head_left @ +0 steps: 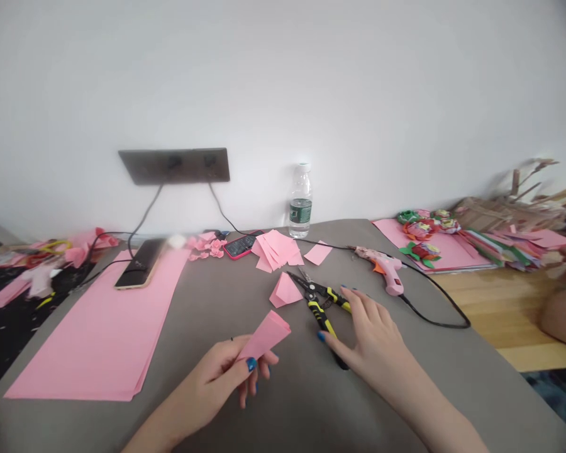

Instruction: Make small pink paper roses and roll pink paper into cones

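Between the thumb and fingers of my left hand [233,371] is a folded pink paper [268,333], held above the grey table [207,314]. My right hand [368,327] reaches over the black and yellow pliers [327,324], thumb and fingers spread around the two handles. The pliers lie with their handles apart. Beside their jaws sits another folded pink piece [285,290]. Farther back is a pile of small pink sheets [276,248], with a single pink square [318,253] to its right.
Large pink sheets [94,340] lie at left with a phone [141,263] on them. A water bottle [300,204] stands by the wall. A corded pink glue gun [389,274] lies right. Paper flowers [422,233] and another person's arm [563,308] are farther right.
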`<state>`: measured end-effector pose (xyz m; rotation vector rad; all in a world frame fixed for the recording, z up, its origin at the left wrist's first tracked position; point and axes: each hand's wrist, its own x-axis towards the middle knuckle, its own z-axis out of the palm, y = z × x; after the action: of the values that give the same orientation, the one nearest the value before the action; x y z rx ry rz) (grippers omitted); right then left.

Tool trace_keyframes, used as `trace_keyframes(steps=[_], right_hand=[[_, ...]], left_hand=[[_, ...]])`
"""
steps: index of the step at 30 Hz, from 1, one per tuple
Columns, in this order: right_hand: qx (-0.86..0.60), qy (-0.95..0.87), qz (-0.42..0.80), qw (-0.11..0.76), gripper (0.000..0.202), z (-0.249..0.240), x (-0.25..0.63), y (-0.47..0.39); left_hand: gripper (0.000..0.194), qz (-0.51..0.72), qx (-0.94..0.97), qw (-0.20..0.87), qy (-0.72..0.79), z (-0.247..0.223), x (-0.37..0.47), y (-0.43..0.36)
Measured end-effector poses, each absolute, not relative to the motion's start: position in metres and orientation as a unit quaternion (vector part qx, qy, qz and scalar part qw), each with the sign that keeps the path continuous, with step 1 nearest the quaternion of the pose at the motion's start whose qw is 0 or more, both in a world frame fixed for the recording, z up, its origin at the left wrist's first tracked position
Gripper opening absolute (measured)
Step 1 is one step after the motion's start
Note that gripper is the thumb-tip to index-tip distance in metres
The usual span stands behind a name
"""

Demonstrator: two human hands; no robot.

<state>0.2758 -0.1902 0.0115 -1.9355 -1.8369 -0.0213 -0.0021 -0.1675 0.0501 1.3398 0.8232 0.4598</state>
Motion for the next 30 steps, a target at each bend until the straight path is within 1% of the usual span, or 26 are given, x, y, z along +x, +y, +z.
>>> trace_keyframes(steps=[1,2,4,7,10,13,18,22,26,28,30], right_hand=[[-0.705,-0.678,-0.031,0.205,0.069,0.001,0.280,-0.193],[-0.700,-0.687,-0.046,0.188,0.076,-0.008,0.283,-0.196],[-0.691,-0.699,-0.059,0.173,0.078,-0.019,0.286,-0.199],[-0.709,-0.685,-0.051,0.161,0.071,-0.018,0.289,-0.197],[-0.745,-0.652,-0.011,0.143,0.062,-0.010,0.297,-0.191],[-0.753,-0.633,0.049,0.174,0.059,-0.006,0.310,-0.185],[-0.743,-0.610,0.192,0.200,0.059,0.006,0.333,-0.182],[-0.738,-0.586,0.243,0.229,0.051,0.020,0.336,-0.187],[-0.688,-0.592,0.313,0.281,0.037,0.029,0.319,-0.201],[-0.645,-0.610,0.343,0.308,0.039,0.036,0.304,-0.209],[-0.619,-0.623,0.372,0.302,0.049,0.042,0.288,-0.218]], left_hand=[[0.037,0.203,0.606,0.667,0.383,0.052,-0.002,-0.166],[0.033,0.199,0.610,0.654,0.400,0.054,-0.002,-0.165],[0.031,0.201,0.605,0.647,0.418,0.057,0.000,-0.165],[0.036,0.213,0.590,0.670,0.398,0.058,0.003,-0.165],[0.043,0.225,0.597,0.663,0.392,0.058,0.005,-0.162],[0.044,0.241,0.605,0.644,0.401,0.058,0.005,-0.157],[0.039,0.233,0.575,0.671,0.405,0.060,0.004,-0.152],[0.039,0.240,0.558,0.679,0.411,0.059,0.006,-0.148],[0.031,0.265,0.553,0.676,0.409,0.055,0.012,-0.143],[0.032,0.267,0.551,0.678,0.406,0.054,0.015,-0.141],[0.035,0.279,0.554,0.674,0.402,0.054,0.018,-0.140]])
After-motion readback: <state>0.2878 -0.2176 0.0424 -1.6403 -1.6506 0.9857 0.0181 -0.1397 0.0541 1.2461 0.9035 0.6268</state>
